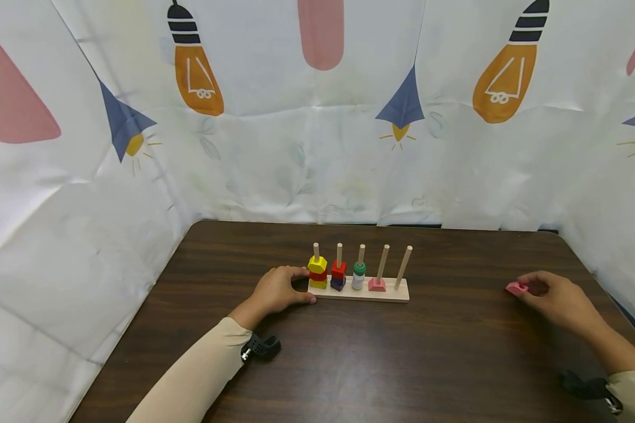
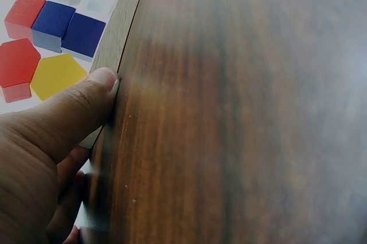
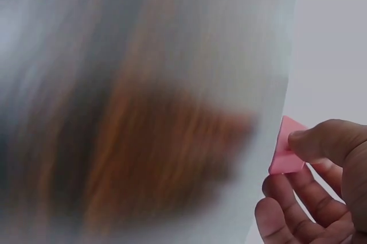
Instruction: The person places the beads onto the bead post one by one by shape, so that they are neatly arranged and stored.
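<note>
A wooden peg stacker (image 1: 360,296) stands toward the back of the table, with several upright pegs. My left hand (image 1: 276,291) grips its left end, the thumb (image 2: 94,92) along the front edge of the base. Yellow and red blocks (image 1: 317,275) sit on the leftmost peg, red over dark blue blocks (image 1: 338,275) beside them. Further right come green and white pieces (image 1: 358,281), then a pink trapezoid block (image 1: 377,285); the rightmost peg is bare. Far to the right, my right hand (image 1: 563,302) pinches another pink trapezoid block (image 3: 281,157) between thumb and fingers.
The dark wood-grain table (image 1: 402,358) reaches back to a white curtain (image 1: 275,158) printed with lamps and bulbs. Its right edge runs close by the right hand. Black bands (image 1: 261,346) circle both wrists.
</note>
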A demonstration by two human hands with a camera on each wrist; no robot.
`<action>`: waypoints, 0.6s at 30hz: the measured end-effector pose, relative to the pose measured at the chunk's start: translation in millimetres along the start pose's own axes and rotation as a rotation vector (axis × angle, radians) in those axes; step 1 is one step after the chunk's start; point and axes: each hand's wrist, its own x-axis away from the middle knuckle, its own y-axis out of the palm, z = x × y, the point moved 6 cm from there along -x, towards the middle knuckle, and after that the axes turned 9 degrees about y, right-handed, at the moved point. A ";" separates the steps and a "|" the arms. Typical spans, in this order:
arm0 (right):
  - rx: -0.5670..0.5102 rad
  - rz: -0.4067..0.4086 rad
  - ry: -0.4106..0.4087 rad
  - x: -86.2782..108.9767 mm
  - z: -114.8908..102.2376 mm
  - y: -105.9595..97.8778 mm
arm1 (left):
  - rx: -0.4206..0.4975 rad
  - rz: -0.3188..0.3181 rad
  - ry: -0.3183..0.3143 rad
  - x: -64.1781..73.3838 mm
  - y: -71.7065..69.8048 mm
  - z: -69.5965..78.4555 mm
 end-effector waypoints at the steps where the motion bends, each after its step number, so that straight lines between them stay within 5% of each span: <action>1: -0.005 -0.004 -0.011 -0.3 -5.4 1.2 | -0.001 0.002 0.002 -0.1 0.1 0.4; 18: -0.083 0.039 -0.193 4.8 -107.4 -11.9 | -0.010 -0.004 0.009 -1.3 -0.8 3.1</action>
